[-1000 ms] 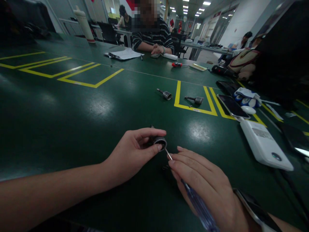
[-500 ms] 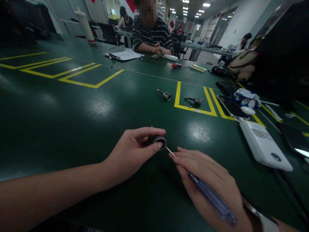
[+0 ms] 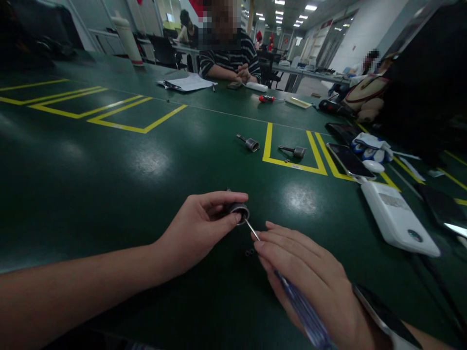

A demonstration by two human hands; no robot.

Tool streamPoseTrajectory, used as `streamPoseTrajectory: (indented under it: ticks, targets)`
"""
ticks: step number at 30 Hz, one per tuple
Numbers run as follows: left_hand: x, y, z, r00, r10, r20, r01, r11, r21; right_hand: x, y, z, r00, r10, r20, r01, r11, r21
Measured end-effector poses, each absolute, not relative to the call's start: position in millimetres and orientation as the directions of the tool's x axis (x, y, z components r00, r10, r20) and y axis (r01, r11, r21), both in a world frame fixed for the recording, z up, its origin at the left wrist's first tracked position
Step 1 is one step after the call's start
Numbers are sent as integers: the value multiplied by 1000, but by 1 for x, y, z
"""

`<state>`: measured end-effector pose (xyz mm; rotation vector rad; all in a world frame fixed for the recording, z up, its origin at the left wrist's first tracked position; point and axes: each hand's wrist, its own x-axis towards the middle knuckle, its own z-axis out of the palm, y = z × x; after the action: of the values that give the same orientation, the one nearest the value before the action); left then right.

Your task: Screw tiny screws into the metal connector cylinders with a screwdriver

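My left hand (image 3: 199, 228) pinches a small round metal cup-shaped part (image 3: 239, 211) between thumb and forefinger, just above the green table (image 3: 109, 184). My right hand (image 3: 310, 277) is closed round a thin screwdriver (image 3: 292, 296) with a clear blue handle; its metal tip meets the lower rim of the part. Tiny dark screws (image 3: 250, 252) lie on the table under the shaft, touching neither hand.
Two similar metal parts (image 3: 249, 142) (image 3: 295, 151) lie farther off by a yellow taped box (image 3: 294, 166). A phone (image 3: 349, 160), gloves (image 3: 371, 147) and a white device (image 3: 399, 218) sit at the right. A seated person (image 3: 229, 61), papers (image 3: 188, 81) and a red screwdriver (image 3: 267, 98) are at the far side.
My right hand has rolled the screwdriver: the handle swung out to the right half a second ago and now lies back under the fingers. The left hand and the part stay put.
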<state>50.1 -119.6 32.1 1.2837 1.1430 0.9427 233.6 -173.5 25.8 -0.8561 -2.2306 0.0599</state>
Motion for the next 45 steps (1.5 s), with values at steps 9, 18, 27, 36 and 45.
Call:
streamPoseTrajectory:
  ticks: [9, 18, 27, 36, 45]
  targets:
    - [48, -121, 31, 225, 967, -119, 47, 112, 993, 235, -174, 22, -483, 634, 604, 543, 758, -362]
    - [46, -122, 32, 251, 962, -109, 55, 99, 994, 233, -170, 34, -286, 818, 499, 441, 575, -689]
    - [45, -120, 30, 242, 967, -77, 98, 55, 994, 232, -173, 35, -269, 847, 458, 428, 531, -731]
    - [47, -121, 32, 227, 971, -68, 97, 47, 994, 233, -173, 32, -285, 853, 437, 447, 522, -727]
    - [48, -123, 35, 209, 967, -149, 52, 141, 989, 234, -172, 32, -333, 771, 542, 492, 633, -598]
